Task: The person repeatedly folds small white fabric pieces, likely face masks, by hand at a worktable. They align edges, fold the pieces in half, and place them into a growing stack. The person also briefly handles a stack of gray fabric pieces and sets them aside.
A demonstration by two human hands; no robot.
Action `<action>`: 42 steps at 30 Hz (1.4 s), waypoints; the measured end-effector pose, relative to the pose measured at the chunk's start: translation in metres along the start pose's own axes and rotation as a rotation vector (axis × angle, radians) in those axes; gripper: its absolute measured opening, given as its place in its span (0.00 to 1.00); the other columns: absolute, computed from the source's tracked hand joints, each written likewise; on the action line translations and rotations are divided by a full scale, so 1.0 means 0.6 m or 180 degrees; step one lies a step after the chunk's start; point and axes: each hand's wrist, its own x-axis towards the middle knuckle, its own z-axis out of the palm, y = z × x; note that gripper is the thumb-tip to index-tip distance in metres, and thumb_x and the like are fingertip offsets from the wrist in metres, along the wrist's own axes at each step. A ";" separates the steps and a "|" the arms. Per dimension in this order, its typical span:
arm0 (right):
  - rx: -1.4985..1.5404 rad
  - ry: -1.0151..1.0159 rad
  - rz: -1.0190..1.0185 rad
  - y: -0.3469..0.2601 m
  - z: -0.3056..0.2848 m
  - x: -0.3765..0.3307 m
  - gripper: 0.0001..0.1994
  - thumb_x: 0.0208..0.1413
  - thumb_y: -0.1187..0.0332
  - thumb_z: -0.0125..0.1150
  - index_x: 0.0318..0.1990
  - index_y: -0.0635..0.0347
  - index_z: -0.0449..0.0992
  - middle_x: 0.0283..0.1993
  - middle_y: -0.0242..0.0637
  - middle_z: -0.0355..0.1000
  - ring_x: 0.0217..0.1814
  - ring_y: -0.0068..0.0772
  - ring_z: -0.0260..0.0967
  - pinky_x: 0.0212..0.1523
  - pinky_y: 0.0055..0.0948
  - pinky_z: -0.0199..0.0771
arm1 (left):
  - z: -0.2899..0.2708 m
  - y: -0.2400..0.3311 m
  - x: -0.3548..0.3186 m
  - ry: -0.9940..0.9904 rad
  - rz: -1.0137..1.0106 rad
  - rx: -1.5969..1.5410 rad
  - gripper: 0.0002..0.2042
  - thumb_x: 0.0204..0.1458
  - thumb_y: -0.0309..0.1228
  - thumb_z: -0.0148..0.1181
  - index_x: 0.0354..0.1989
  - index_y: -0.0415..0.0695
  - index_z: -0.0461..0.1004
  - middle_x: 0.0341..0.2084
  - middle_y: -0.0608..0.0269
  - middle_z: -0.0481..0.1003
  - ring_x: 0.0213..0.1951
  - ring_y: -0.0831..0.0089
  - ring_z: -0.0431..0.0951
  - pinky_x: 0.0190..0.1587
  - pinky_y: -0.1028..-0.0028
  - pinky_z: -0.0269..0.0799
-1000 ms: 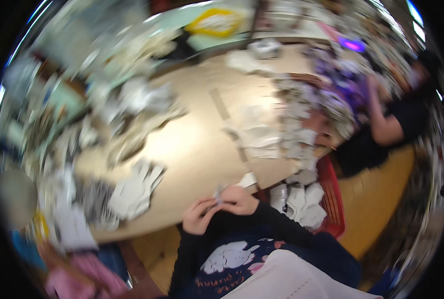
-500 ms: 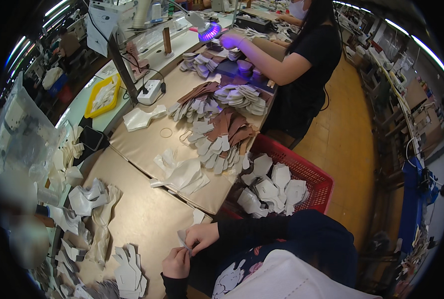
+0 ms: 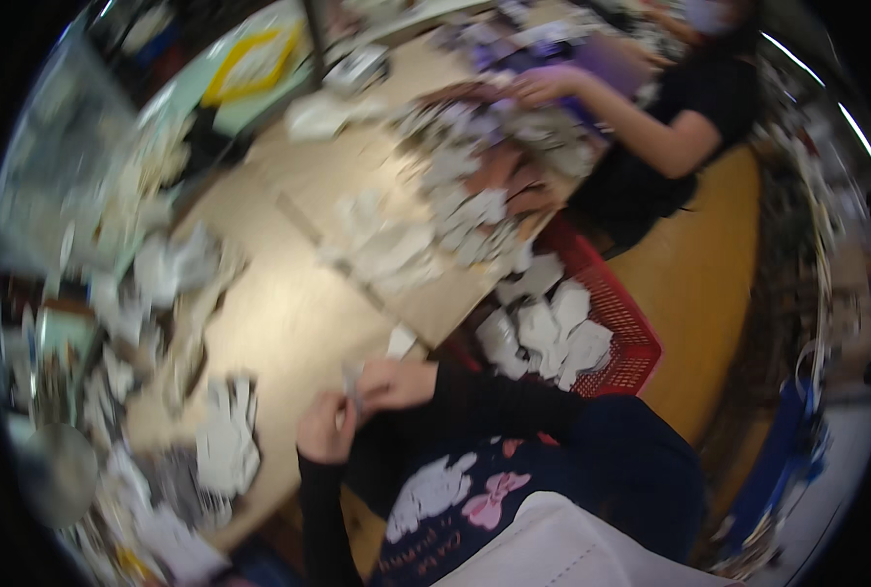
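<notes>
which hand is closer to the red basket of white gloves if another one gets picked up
Right, probably. The right hand is at the table's near edge, on the side of the red basket beside the person. The left hand sits farther from it, and both pinch a small grey piece.

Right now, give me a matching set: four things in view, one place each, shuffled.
Things:
1. red basket
2. white glove stack
3. small pale piece
4. yellow frame

Places:
A. far end of the table, upper left
B. between the left hand and right hand
C. off the table's right edge, holding white gloves
D. on the table, left of the left hand

Pairs: 1-C, 2-D, 3-B, 4-A
</notes>
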 end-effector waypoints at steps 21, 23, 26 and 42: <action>-0.0341 0.0064 0.0522 -0.047 -0.003 0.020 0.06 0.54 0.73 0.64 0.32 0.65 0.73 0.29 0.42 0.68 0.33 0.43 0.64 0.36 0.35 0.64 | 0.007 0.005 -0.028 0.0506 -0.0639 -0.0601 0.05 0.53 0.22 0.63 0.37 0.39 0.82 0.37 0.59 0.81 0.34 0.62 0.83 0.37 0.70 0.79; -0.0435 0.0069 0.0548 -0.052 0.000 0.023 0.07 0.55 0.71 0.63 0.34 0.64 0.73 0.29 0.42 0.69 0.33 0.43 0.64 0.36 0.35 0.64 | 0.004 0.005 -0.028 0.0403 -0.0763 -0.0539 0.05 0.52 0.21 0.64 0.37 0.38 0.82 0.37 0.58 0.82 0.36 0.62 0.83 0.40 0.70 0.79; -0.0312 0.0153 0.0762 -0.056 0.002 0.028 0.07 0.57 0.70 0.61 0.34 0.64 0.72 0.29 0.43 0.68 0.32 0.45 0.64 0.35 0.36 0.63 | 0.003 0.006 -0.024 0.0433 -0.0689 -0.0560 0.04 0.52 0.21 0.64 0.36 0.37 0.81 0.37 0.59 0.81 0.36 0.62 0.83 0.39 0.70 0.79; -0.1080 -0.0019 0.0424 -0.049 0.008 0.032 0.06 0.55 0.70 0.59 0.31 0.60 0.70 0.29 0.42 0.70 0.33 0.51 0.69 0.36 0.42 0.66 | 0.017 0.007 -0.021 -0.0156 -0.0202 0.0746 0.02 0.48 0.20 0.58 0.30 0.39 0.74 0.34 0.59 0.73 0.31 0.59 0.78 0.33 0.64 0.75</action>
